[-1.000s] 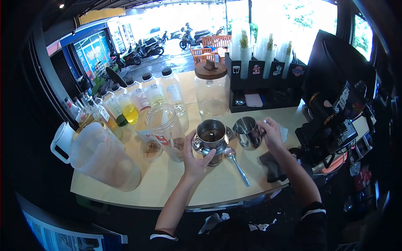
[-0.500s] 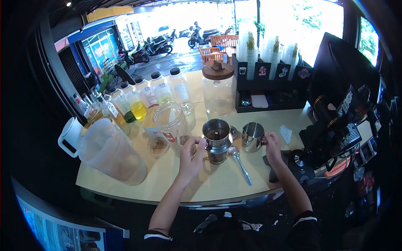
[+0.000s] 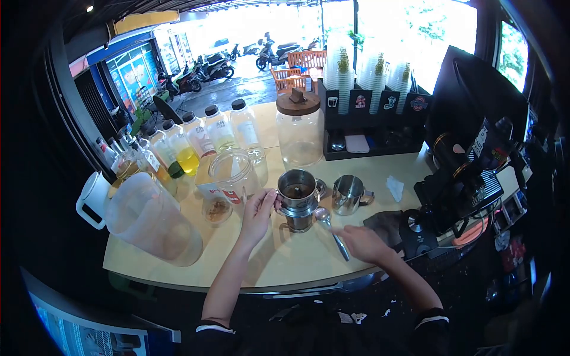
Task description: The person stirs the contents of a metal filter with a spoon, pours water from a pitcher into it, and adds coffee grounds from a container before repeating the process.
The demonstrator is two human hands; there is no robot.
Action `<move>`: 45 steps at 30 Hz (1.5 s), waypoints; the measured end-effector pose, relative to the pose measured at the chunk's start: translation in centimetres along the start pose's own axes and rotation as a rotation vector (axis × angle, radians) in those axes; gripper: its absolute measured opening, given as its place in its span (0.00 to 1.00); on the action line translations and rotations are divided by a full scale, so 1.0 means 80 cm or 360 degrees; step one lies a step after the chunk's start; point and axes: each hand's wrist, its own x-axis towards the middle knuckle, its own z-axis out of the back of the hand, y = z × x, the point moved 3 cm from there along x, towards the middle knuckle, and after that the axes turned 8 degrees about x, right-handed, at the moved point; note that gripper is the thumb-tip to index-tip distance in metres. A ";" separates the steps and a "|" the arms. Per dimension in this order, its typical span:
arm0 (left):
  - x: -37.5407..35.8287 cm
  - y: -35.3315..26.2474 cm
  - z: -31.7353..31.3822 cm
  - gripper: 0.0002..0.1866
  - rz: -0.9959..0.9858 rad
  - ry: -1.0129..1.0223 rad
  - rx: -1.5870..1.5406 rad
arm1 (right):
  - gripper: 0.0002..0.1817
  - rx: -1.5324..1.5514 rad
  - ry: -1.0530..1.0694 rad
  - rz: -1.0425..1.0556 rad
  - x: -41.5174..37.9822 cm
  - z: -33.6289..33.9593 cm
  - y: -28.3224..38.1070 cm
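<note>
My left hand (image 3: pixel 259 212) is closed on the side handle of a metal drip coffee filter (image 3: pixel 297 191). Dark liquid shows inside the filter, which sits on top of a metal cup (image 3: pixel 299 223). Just right of it, a metal spoon (image 3: pixel 341 244) lies on the counter. My right hand (image 3: pixel 363 243), slightly blurred, reaches over the spoon's handle with its fingers stretched out. Behind that hand a steel pitcher (image 3: pixel 347 194) stands upright, its handle turned to the right.
An open glass jar (image 3: pixel 233 172) and a small dish of brown powder (image 3: pixel 217 210) stand left of the filter. A large cloudy jug (image 3: pixel 154 219) leans at the left. Bottles (image 3: pixel 217 127) and a wooden-lidded jar (image 3: pixel 298 133) line the back; a coffee machine (image 3: pixel 463 172) is at the right.
My right hand has let go of the steel pitcher's handle and moved left and down to the spoon. My left hand stays at the filter. The whole view has shifted slightly.
</note>
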 end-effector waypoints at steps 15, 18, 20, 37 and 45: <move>0.006 -0.007 0.006 0.14 0.0133 0.0167 0.0027 | 0.11 0.0251 -0.0204 0.0036 -0.005 0.027 0.003; 0.007 -0.002 0.007 0.14 0.0112 0.0158 0.0104 | 0.10 0.0577 -0.0635 0.0124 -0.009 0.067 -0.005; 0.007 0.000 0.007 0.14 0.0053 0.0149 0.0152 | 0.12 0.0548 -0.0975 0.0411 0.003 0.109 0.035; 0.006 -0.007 0.003 0.13 0.0149 0.0105 0.0158 | 0.23 -0.0424 -0.0128 0.1088 0.106 0.094 0.116; 0.005 -0.011 0.001 0.13 0.0097 0.0085 0.0224 | 0.20 -0.0173 -0.0176 0.0966 0.120 0.111 0.117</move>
